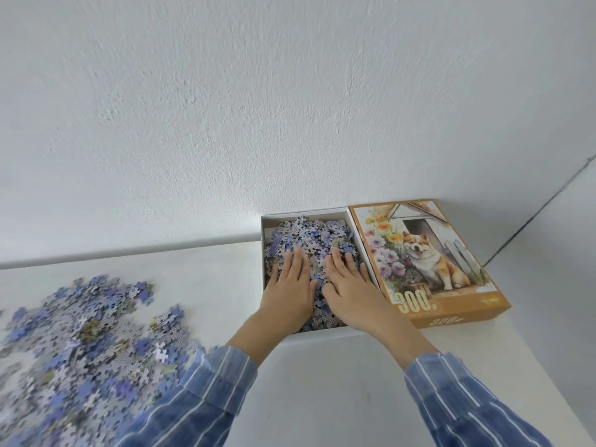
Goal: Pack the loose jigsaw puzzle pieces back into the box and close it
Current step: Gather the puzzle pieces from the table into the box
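Note:
An open white puzzle box (304,213) stands against the wall, heaped with blue and grey puzzle pieces (309,235). My left hand (288,287) and my right hand (350,285) lie flat side by side on the heap inside the box, fingers straight and pointing at the wall. The orange lid (429,262), printed with a dog and flowers, lies face up right beside the box on its right. A large loose pile of pieces (84,343) spreads over the white table at the left.
The white table (322,398) meets a white textured wall (290,108) just behind the box. The table's right edge runs close past the lid. Striped blue sleeves cover both forearms.

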Tool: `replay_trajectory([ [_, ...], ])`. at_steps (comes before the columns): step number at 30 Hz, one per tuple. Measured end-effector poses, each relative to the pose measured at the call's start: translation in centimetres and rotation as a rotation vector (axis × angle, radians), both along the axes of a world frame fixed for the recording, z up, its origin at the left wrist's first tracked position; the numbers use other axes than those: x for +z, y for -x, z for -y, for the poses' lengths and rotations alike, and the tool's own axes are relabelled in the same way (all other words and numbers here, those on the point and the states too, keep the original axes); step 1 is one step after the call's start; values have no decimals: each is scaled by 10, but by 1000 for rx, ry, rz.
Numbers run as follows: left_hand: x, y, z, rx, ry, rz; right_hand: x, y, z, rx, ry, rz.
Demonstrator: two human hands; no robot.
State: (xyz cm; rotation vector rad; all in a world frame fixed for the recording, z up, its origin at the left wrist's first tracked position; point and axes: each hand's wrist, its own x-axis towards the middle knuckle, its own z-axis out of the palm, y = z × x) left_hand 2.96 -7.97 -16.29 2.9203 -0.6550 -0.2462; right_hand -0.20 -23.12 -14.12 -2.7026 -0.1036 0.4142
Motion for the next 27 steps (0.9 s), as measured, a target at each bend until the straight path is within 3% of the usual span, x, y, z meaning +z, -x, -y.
replay_trajectory([
  [5,11,14,-24,17,353,182,-1,28,-11,-58,-333,418],
  [7,12,20,-48,55,404,198,0,43,-24,5,-359,557],
  [10,14,29,-96,112,417,204,3,62,-56,108,-408,618],
  [19,5,84,-267,282,339,131,-16,96,-193,320,-480,488],
  [27,-4,119,-374,370,187,116,-42,109,-272,347,-101,269],
])
